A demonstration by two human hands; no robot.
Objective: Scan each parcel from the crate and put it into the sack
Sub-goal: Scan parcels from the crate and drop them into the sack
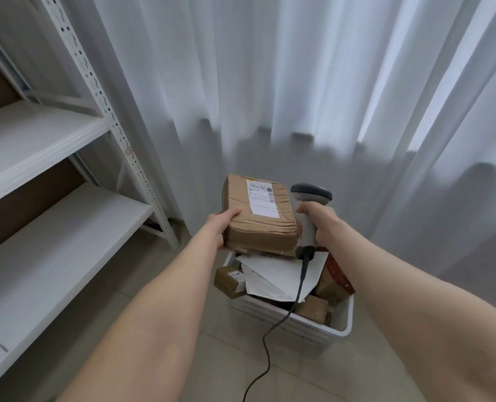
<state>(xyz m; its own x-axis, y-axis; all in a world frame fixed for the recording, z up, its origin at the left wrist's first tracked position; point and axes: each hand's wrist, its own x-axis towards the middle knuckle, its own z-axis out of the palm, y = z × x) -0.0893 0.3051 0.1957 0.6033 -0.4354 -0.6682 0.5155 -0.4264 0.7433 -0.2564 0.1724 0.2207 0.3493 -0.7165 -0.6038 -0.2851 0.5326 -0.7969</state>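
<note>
Left hand: you held the brown parcel by its 9 o'clock edge, label up.
Right hand: you gripped the scanner at the parcel's 3 o'clock.
Crate: it stood below at 6 o'clock, holding more parcels.

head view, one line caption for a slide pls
Left hand holds a labelled cardboard parcel above the crate while the right hand holds a corded scanner beside it.
</note>
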